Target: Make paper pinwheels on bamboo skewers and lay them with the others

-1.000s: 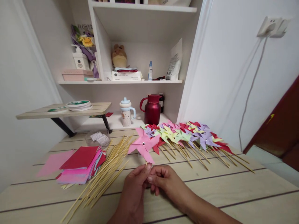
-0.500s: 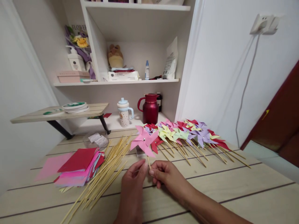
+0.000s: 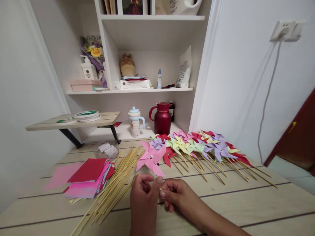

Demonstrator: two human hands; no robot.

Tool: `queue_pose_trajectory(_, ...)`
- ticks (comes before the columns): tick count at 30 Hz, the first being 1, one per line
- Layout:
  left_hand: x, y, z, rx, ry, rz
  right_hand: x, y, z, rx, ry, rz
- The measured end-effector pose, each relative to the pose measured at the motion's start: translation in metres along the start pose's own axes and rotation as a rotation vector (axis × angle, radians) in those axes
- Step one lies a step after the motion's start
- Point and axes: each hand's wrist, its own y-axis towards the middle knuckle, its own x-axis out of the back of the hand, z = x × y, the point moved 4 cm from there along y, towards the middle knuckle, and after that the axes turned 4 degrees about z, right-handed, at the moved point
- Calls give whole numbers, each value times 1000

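A pink paper pinwheel (image 3: pixel 151 158) with a shiny pin at its centre stands just above my hands, facing me. My left hand (image 3: pixel 144 196) is closed right beneath it, thumb and fingers curled around the spot where its stick comes down. My right hand (image 3: pixel 175 194) pinches the lower part of the stick, fingertips meeting my left thumb. Most of that stick is hidden behind my fingers. To the left lies a loose bundle of thin wooden sticks (image 3: pixel 115 186), beside a stack of coloured paper squares (image 3: pixel 87 170).
Several finished pinwheels (image 3: pixel 194 146) lie in a heap at the back right, sticks pointing toward me. A clear round container (image 3: pixel 106 149) with small packets sits behind the paper. Further back are a small raised stand (image 3: pixel 108 117), a cup (image 3: pixel 135 123) and a red thermos jug (image 3: pixel 162 119).
My view has tilted up a little and shifted left. My left hand has closed in under the pinwheel, and both hands now cover the stick that showed before.
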Motion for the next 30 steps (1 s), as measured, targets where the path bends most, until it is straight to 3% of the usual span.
queue_pose_trajectory(11, 0, -1, -17, -27, 245, -60, -7, -5, -1, -28, -9, 61)
queue_pose_trajectory(19, 7, 2, -27, -58, 232, -100, -4, -4, 0, -13, 54, 49)
queue_pose_trajectory(30, 17, 9, -20, -63, 104, -210, -3, -4, 3, -6, 66, 32)
